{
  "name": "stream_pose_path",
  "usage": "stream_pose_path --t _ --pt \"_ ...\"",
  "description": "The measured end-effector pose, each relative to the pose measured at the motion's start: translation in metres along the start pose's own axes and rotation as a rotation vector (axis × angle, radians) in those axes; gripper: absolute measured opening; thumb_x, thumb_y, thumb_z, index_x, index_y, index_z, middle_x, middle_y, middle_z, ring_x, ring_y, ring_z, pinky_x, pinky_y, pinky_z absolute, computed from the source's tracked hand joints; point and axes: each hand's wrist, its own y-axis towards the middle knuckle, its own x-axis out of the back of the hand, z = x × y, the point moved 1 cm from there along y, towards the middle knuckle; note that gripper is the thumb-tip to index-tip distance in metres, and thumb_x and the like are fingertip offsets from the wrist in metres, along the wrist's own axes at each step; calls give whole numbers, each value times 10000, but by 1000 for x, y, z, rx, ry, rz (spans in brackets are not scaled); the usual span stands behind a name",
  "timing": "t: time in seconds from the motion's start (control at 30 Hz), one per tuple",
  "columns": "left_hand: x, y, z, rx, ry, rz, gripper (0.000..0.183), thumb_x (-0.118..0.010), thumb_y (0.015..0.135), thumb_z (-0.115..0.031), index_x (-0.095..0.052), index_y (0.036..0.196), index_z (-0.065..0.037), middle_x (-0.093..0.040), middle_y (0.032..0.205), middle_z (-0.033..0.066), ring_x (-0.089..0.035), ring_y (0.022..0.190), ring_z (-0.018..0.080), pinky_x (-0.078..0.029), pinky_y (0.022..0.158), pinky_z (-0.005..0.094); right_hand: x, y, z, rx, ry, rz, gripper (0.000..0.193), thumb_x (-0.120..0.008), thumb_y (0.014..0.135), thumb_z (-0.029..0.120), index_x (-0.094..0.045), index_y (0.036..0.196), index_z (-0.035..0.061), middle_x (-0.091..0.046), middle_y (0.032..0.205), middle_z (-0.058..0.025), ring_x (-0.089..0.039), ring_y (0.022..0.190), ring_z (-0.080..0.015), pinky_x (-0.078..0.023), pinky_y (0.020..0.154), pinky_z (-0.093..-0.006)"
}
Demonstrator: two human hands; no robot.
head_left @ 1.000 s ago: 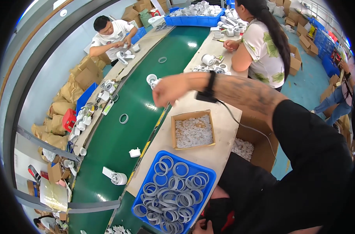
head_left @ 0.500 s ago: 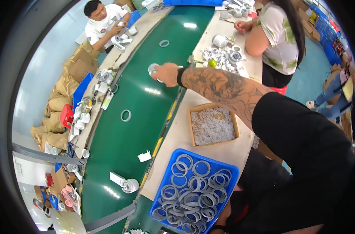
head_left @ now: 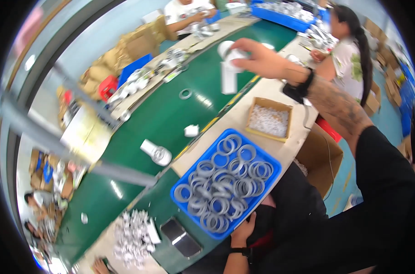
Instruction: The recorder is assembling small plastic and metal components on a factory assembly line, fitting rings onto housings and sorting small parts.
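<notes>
My right hand [head_left: 257, 58], at the end of an outstretched tattooed arm, is over the far side of the green conveyor belt [head_left: 161, 114]. Its thumb and fingers pinch a white plastic part [head_left: 229, 77] with a round head and a long flat handle, slightly blurred. Close to my body, my left hand [head_left: 245, 229] lies against the near edge of a blue tray [head_left: 273, 180], fingers seemingly extended and partly hidden. Several grey rings [head_left: 219, 205] fill that tray. On the belt lie another white handled part [head_left: 157, 153], a small white piece [head_left: 191, 131] and a grey ring [head_left: 185, 93].
A cardboard box [head_left: 289, 130] of small translucent pieces stands beyond the tray. A phone [head_left: 181, 237] and a heap of white parts [head_left: 134, 239] lie nearer. A grey metal bar [head_left: 125, 173] crosses the belt. Co-workers sit along both sides; one's hand [head_left: 100, 266] shows at the lower left.
My right hand has come up off the belt, and the white handled part now shows hanging from its fingers. The view has swung left, bringing the phone, white heap and my left hand into sight.
</notes>
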Motion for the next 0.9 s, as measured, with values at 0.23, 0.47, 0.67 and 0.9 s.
stream_pose_path --t 0.23,0.47,0.67,0.9 --pt "57 -94 -50 -21 -372 304 624 -624 1107 -541 -671 1495 -54 -700 1478 222 -665 1378 370 -493 1177 438 2 -143 163 364 201 427 291 -600 1155 295 -686 1117 19 -705 951 -64 -681 877 -136 -548 775 -365" --pt "192 -151 -84 -462 -1233 -131 798 -511 1131 -615 -541 1557 58 -700 1406 197 -663 1329 330 -482 1184 454 -84 -252 214 113 854 821 349 -563 1189 337 -638 1018 42 -654 822 -31 -589 780 -103 -495 707 -335" --pt "188 -98 -151 -172 -1103 -222 1103 -383 1063 -839 -429 1627 109 -614 1529 202 -604 1415 305 -459 1194 435 -117 -255 201 -97 946 635 362 -590 1177 397 -648 1099 49 -702 911 -38 -642 855 -122 -529 750 -336" --pt "188 -72 -198 -139 -1020 -208 872 -992 829 -315 -590 1482 99 -724 1303 138 -720 1181 231 -572 1011 376 -84 -253 174 -163 681 549 460 -642 1135 507 -622 1247 61 -694 942 -74 -671 855 -178 -546 763 -353"
